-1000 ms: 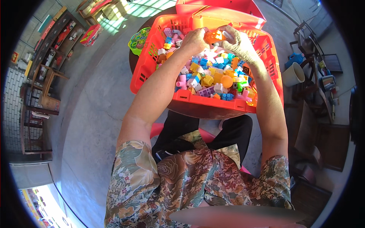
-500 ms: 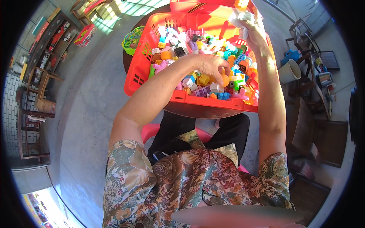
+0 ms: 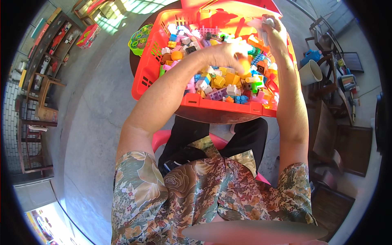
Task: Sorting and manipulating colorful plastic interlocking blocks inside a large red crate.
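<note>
Your left hand grips an orange ball — smooth, could slip. Your right hand holds a white cloth — loose folds may snag blocks.

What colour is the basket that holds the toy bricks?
The basket is bright red, seen best in the head view.

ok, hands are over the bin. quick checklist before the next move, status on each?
1. Right hand holding white cloth: ok.
2. Left hand firmly gripping the orange piece at its fingertips: cannot tell, motion blur.
3. Hands apart from each other: ok.
4. Red basket sitting on the brown table: ok.
5. Toy blocks sorted by colour: not ok, mixed together in the basket.
</note>
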`<state>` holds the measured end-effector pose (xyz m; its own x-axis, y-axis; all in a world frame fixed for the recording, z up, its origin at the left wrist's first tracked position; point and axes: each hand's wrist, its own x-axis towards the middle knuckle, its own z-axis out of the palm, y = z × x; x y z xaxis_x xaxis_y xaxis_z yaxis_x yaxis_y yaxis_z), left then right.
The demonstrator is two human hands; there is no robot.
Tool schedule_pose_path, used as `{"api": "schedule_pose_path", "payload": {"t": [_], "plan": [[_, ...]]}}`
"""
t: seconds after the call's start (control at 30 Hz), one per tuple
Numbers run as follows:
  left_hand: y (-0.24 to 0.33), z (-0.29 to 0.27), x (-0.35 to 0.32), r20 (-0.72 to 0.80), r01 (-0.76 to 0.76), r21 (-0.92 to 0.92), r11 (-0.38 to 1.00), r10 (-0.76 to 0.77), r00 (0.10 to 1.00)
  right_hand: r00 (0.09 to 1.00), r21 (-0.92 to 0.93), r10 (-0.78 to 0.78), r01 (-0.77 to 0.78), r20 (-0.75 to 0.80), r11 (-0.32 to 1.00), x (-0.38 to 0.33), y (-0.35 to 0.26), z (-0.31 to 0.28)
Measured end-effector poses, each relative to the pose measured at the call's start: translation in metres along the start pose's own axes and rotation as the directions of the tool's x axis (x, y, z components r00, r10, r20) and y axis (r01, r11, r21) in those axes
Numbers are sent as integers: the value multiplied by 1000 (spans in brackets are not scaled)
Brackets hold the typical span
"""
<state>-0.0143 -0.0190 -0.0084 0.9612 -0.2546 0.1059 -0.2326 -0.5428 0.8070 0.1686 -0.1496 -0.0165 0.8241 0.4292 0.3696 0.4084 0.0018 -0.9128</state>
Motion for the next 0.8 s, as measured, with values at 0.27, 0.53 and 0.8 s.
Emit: {"api": "schedule_pose_path", "payload": {"t": [0.27,0.53,0.8], "plan": [[-24,-23,7,-455,19,-321,947,-172,874,977,-834,66,136,201,535,-1,80,-25],[-31,-13,14,-465,138,278,951,7,886,992,-833,45,76,120,548,0,34,-29],[-31,-8,10,-326,46,452,891,117,938,986,-248,0,42,167,968,41,-64,8]]}}
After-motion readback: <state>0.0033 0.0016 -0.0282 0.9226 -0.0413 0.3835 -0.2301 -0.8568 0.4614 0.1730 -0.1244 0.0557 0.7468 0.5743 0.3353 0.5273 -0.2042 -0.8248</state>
